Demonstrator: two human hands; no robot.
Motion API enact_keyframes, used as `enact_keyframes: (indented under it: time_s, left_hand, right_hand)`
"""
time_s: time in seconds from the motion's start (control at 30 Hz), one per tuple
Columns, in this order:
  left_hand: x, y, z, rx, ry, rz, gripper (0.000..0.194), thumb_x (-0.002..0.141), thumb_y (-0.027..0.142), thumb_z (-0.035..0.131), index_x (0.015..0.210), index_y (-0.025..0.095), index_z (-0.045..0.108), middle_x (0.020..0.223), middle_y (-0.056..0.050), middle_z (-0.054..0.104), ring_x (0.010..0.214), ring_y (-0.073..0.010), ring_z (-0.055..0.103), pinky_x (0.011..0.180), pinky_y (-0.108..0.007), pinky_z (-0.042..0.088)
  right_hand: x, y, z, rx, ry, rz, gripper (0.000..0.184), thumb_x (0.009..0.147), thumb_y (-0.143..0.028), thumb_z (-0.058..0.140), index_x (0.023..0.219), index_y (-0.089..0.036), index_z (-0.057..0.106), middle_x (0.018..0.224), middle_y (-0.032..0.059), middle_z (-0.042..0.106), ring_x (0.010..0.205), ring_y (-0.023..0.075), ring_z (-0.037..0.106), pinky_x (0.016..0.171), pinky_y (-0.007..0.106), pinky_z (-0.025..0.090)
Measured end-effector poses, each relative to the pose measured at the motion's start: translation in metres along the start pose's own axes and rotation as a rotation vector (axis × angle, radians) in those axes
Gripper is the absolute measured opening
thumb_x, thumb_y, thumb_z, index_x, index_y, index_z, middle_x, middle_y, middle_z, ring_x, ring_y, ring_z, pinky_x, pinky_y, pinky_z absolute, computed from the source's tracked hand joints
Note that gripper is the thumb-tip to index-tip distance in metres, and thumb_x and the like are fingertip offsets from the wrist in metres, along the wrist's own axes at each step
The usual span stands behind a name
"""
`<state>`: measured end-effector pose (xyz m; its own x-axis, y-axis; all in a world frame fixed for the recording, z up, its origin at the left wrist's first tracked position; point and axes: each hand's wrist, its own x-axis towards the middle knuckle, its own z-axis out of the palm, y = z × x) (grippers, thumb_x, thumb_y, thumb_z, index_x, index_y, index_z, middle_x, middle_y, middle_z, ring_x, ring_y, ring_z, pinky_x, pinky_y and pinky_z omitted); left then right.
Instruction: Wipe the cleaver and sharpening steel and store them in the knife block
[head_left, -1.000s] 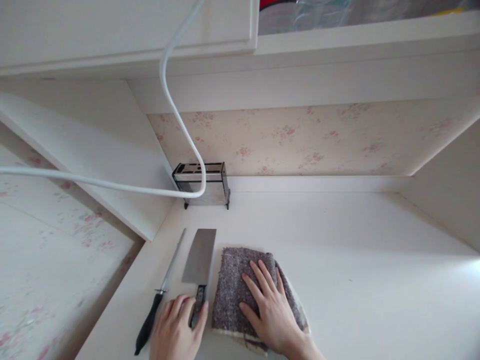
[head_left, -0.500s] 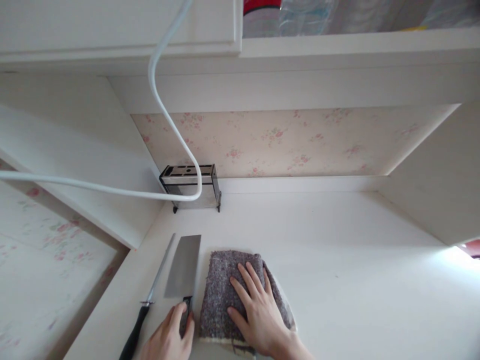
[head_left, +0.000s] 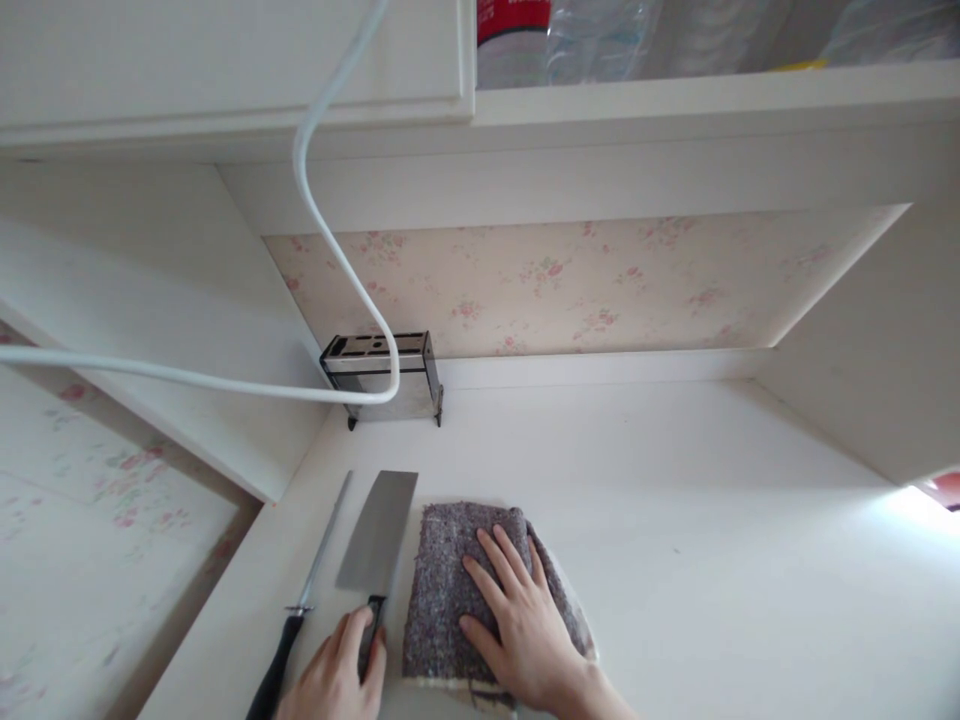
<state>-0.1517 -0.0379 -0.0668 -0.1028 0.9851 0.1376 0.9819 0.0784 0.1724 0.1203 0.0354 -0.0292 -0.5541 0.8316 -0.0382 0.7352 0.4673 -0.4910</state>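
My left hand [head_left: 339, 668] is closed around the black handle of a cleaver [head_left: 379, 532], whose broad steel blade points away from me over the white counter. To its left lies a honing steel [head_left: 327, 552] with a thin metal rod and a black handle. My right hand [head_left: 517, 622] rests flat, fingers spread, on a folded grey-brown cloth [head_left: 442, 590] just right of the cleaver. The cloth's right side shows a paler layer, and part of it is hidden under the hand.
A metal knife block [head_left: 397, 385] stands at the back left against the flowered wall. A white cable [head_left: 225, 384] loops across the view in front of it. White cupboards [head_left: 240, 60] hang above; an open shelf holds plastic-wrapped goods [head_left: 600, 40].
The cleaver's blade has swung slightly to the right, its tip nearer the cloth. My right hand stays on the cloth, and the view has shifted a little.
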Motion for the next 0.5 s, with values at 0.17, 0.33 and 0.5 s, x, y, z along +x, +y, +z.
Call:
enact_keyframes:
  time_s: [0.17, 0.33, 0.5]
  left_hand:
    - [0.001, 0.007, -0.003, 0.041, 0.04, -0.004, 0.025, 0.09, 0.032, 0.044, 0.105, 0.024, 0.062, 0.094, -0.002, 0.077, 0.077, -0.0196, 0.074, 0.059, -0.024, 0.053]
    - [0.0, 0.012, -0.009, 0.032, 0.042, 0.016, 0.024, 0.091, 0.03, 0.042, 0.105, 0.022, 0.061, 0.097, -0.002, 0.076, 0.079, -0.0181, 0.074, 0.062, -0.024, 0.053]
    - [0.003, 0.022, -0.026, 0.06, 0.097, -0.034, 0.025, 0.088, 0.039, 0.049, 0.103, 0.023, 0.06, 0.093, -0.003, 0.073, 0.077, -0.0204, 0.072, 0.057, -0.026, 0.051]
  right_hand:
    - [0.0, 0.0, 0.001, -0.008, 0.006, 0.0, 0.057, 0.096, -0.056, 0.037, 0.147, -0.032, 0.035, 0.161, 0.0023, 0.015, 0.148, 0.033, 0.008, 0.114, 0.067, 0.006]
    - [0.001, 0.001, 0.002, -0.004, 0.028, -0.014, 0.056, 0.096, -0.053, 0.039, 0.147, -0.03, 0.037, 0.16, 0.004, 0.018, 0.147, 0.0344, 0.011, 0.114, 0.068, 0.006]
    - [-0.002, -0.002, -0.001, 0.024, 0.125, -0.018, 0.051, 0.095, -0.047, 0.046, 0.143, -0.03, 0.041, 0.157, 0.0042, 0.029, 0.146, 0.0343, 0.019, 0.114, 0.069, 0.009]
